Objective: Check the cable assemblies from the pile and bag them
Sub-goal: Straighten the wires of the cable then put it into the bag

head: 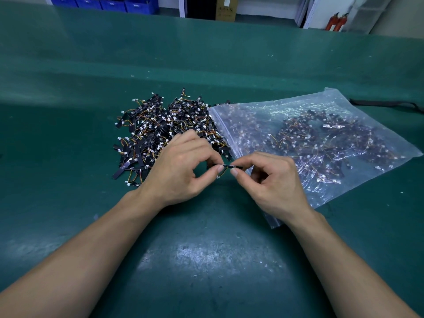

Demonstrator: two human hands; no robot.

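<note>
Two bare forearms lie across the frame from 7 and 5 o'clock over a dark green table (206,260), scuffed pale in a patch near its front edge. At the centre the left hand (181,171) and right hand (273,180) meet. Each pinches one end of a single cable assembly (230,166) between thumb and forefinger, and the fingertips cover its ends (only a black strip and a bit of orange wire show).

Behind the left hand, toward 11 o'clock, lies the loose pile (165,129) of black strips, thin wires and white plugs. Toward 2 o'clock a clear zip bag (321,134) lies flat, its near corner under the right wrist, its contents blurred by crinkled plastic. Farther out on that bearing lies a black strap (385,103).

Past the table's far edge, blue bins (103,3) at 11 o'clock are cut off by the frame. A cardboard box (226,8) stands at 12 and red fire extinguishers (337,21) at 1.
</note>
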